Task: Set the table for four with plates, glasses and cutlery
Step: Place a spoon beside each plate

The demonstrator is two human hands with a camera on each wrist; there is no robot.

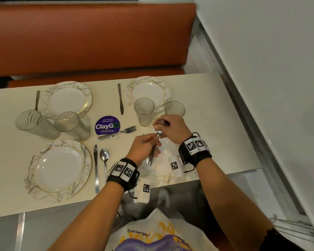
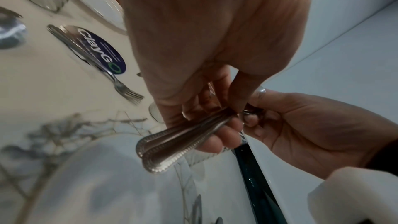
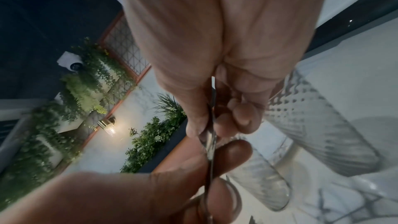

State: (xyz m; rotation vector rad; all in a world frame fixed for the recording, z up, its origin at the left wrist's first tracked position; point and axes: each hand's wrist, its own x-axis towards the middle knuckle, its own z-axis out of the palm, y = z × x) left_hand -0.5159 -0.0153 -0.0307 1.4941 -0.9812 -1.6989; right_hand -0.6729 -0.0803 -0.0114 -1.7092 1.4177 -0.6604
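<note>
On the bench [image 1: 198, 91] in the head view you had four plates [image 1: 60, 171], the one at 5 o'clock mostly hidden under your hands. Four glasses [image 1: 144, 111] stood upright: two near 9 o'clock, two near 1 o'clock. Three knives [image 1: 96, 167] lay beside the plates at 7, 11 and 12 o'clock. One spoon [image 1: 104, 158] lay just beside the 7 o'clock knife. Forks [image 1: 120, 132] rested across the purple sticker [image 1: 107, 126] at the centre; I could not count them.

Your left hand [image 1: 143, 144] was curled round a bundle of cutlery handles [image 2: 178, 140], thumb and fingers [image 2: 215, 140] clamped tight on them, the beaded ends pointing back toward your wrist. At least two handles showed; the exact count I could not tell. The bundle hung above the 5 o'clock plate.

Your right hand [image 1: 172, 127] pinched the bowl of a spoon [image 1: 159, 133] at the top of that bundle, thumb and fingertips closed on the metal. The two hands touched at the bundle.
</note>
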